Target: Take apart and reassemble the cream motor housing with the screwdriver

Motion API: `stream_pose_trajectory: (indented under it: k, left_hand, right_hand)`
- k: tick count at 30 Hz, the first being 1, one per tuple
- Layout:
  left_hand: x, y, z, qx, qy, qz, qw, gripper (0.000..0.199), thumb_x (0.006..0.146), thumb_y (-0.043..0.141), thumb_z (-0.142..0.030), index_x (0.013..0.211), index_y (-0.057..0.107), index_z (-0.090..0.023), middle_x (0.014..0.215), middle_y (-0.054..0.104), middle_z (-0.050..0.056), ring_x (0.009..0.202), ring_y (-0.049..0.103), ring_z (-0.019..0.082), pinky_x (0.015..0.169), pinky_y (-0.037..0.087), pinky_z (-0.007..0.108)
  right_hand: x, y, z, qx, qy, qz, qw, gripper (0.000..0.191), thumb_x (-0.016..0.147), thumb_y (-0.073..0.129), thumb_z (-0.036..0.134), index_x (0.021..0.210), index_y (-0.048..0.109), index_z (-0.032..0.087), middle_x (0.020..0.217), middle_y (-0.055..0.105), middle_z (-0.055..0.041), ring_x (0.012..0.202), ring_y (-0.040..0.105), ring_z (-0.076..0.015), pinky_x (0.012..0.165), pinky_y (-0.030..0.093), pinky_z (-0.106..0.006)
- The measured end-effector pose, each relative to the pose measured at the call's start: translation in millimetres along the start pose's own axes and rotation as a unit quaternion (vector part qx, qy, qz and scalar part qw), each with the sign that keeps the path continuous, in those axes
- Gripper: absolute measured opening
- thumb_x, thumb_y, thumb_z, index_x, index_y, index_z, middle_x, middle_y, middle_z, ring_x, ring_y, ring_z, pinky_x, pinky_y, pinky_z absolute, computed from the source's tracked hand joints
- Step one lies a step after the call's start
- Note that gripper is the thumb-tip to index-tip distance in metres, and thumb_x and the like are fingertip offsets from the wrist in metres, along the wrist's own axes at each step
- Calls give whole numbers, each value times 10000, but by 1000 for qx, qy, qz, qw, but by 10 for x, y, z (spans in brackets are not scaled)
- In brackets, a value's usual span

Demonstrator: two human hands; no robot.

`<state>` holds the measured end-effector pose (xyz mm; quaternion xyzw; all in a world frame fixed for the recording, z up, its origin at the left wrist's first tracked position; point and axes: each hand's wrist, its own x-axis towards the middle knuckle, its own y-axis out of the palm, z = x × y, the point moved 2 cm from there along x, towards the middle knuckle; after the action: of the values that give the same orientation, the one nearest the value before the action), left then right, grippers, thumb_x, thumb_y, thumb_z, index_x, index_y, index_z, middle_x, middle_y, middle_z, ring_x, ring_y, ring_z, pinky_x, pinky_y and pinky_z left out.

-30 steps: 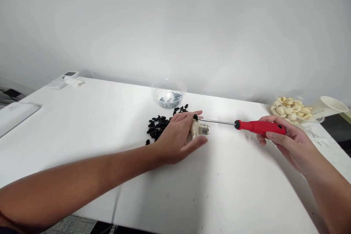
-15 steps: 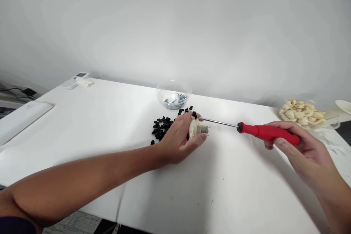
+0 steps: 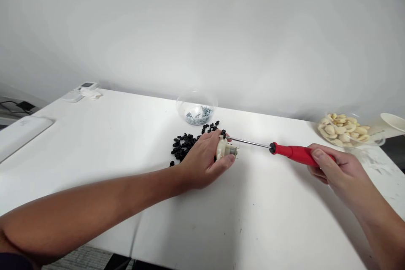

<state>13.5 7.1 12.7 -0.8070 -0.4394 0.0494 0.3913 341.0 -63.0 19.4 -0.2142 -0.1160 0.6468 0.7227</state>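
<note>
Both my hands are full: my left hand (image 3: pixel 204 157) grips the cream motor (image 3: pixel 221 148) just beside the black pieces (image 3: pixel 183 145) on the white table (image 3: pixel 278 211), and my right hand (image 3: pixel 337 169) wraps around the red screwdriver (image 3: pixel 297 154), its tip at a black clip (image 3: pixel 223 133) atop the motor.

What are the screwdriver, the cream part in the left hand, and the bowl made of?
Screwdriver handle: likely plastic or rubber, fairly matte; even red, soft highlights.
Screwdriver shaft: metal, probably steel; grey with bright glints.
Cream part: probably moulded plastic; even off-white, rounded, soft sheen.
Bowl: likely thin clear plastic, glossy; see-through wall, though glass isn't excluded.
</note>
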Motion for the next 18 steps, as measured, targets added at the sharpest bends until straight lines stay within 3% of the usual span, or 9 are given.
stream_pose_trajectory:
  k: [3,6,9,12,15,18]
  left_hand:
    - [10,1,0,-4,-4,-1,1000,195,991,495,-408,966,529,-218,968,636,67,924,606,273,990,495,496]
    - [4,-15,-16,-30,-15,-14,999,179,1001,487,-389,978,545,-222,958,657,59,928,616,270,993,489,482]
    - [-7,-28,-33,-51,-19,-8,998,148,999,467,-336,947,549,-224,908,671,48,934,620,269,999,478,476]
    - [-8,-31,-28,-42,-16,-4,999,170,1003,461,-346,920,543,-223,968,678,65,974,620,276,1009,475,483]
    - [1,-19,-11,-18,-6,-1,1000,211,1017,460,-398,920,526,-223,1012,661,77,996,619,280,1022,477,497]
    - [7,3,-1,12,5,5,1000,233,1024,467,-424,933,522,-217,988,634,79,979,611,283,998,487,504]
  right_hand:
    - [-12,55,63,19,-6,-20,1000,412,929,676,694,955,651,283,694,501,-7,640,437,-190,566,351,-335]
    - [-56,106,140,32,-43,-52,997,450,830,795,647,1134,636,356,936,639,-41,807,561,-264,677,461,-370]
    - [-91,102,165,-4,-66,-79,995,397,828,803,621,1095,666,362,1021,665,-55,887,581,-305,711,477,-388]
    - [-82,63,149,-28,-61,-72,995,372,836,788,645,1038,710,342,890,642,-42,779,544,-268,629,430,-364]
    - [-37,36,114,-10,-12,-20,1000,398,875,747,678,917,708,284,676,479,-11,629,404,-192,537,283,-328]
    - [11,34,72,46,58,40,997,534,916,685,714,717,563,235,633,285,31,585,226,-143,553,146,-330]
